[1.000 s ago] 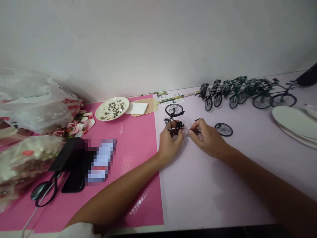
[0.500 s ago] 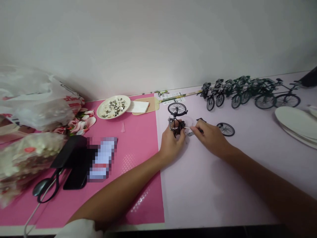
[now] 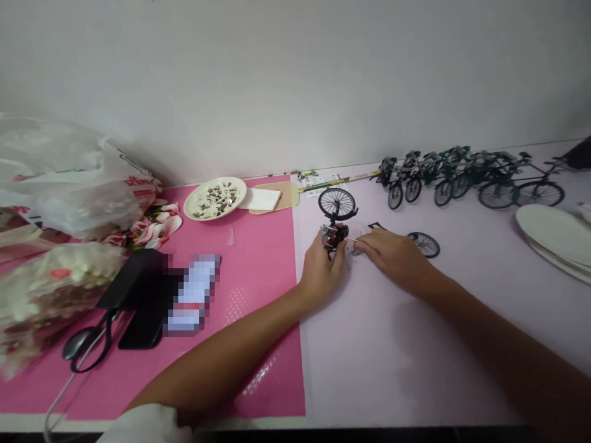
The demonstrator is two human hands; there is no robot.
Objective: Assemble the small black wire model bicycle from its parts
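Observation:
My left hand (image 3: 322, 271) grips a small black model bicycle frame (image 3: 333, 236) with one spoked wheel (image 3: 337, 203) standing up at its far end. My right hand (image 3: 392, 257) pinches a thin metal tool (image 3: 356, 240) whose tip meets the frame. A loose spoked wheel (image 3: 425, 244) lies flat on the pale table just right of my right hand. A small black part (image 3: 375, 226) rests behind my right hand.
A row of finished green and black model bicycles (image 3: 466, 173) stands along the far right. White plates (image 3: 554, 237) lie at the right edge. On the pink mat (image 3: 258, 258) are a dish of small parts (image 3: 215, 199), scissors (image 3: 87, 341), a dark phone (image 3: 141, 307) and plastic bags (image 3: 64, 184).
The model frame has been tilted so its wheel stands higher and farther from me. Both hands stay on it, and the tool remains at the frame.

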